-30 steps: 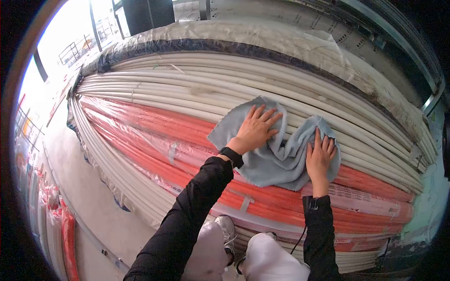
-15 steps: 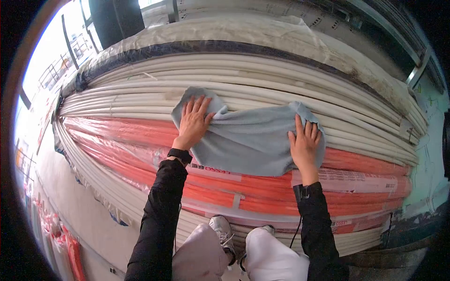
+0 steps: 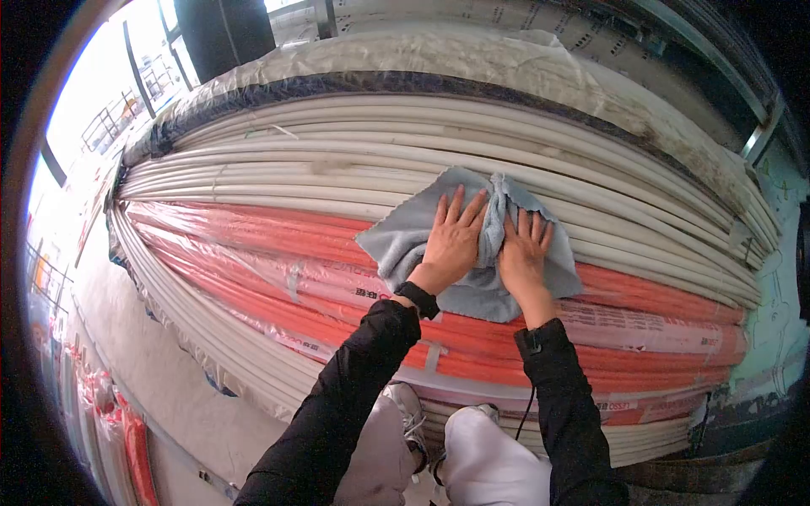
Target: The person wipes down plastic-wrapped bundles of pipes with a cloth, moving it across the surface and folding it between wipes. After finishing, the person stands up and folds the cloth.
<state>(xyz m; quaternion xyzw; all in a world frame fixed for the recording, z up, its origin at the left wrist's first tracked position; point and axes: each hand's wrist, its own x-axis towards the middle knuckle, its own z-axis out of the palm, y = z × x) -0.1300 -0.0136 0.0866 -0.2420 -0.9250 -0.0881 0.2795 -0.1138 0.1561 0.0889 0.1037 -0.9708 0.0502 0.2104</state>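
Note:
A grey-blue cloth point(image 3: 396, 240) lies bunched over the white pipes point(image 3: 337, 173) and the upper edge of the red plastic-wrapped bundles point(image 3: 253, 240). Flat on the cloth rests my left hand point(image 3: 454, 240), fingers spread, with a black band at the wrist. Just to its right my right hand point(image 3: 525, 253) also lies on the cloth, fingers apart. A raised fold of cloth runs between the two hands.
Dirty plastic sheeting point(image 3: 405, 57) covers the far side of the pipe stack. My shoes are at its near side. More red-wrapped items point(image 3: 135, 451) stand at the lower left. A metal post point(image 3: 764, 131) is at the upper right.
My left hand has moved right, close to my right hand, which has shifted slightly left. The cloth, spread wide before, is now gathered into folds between them.

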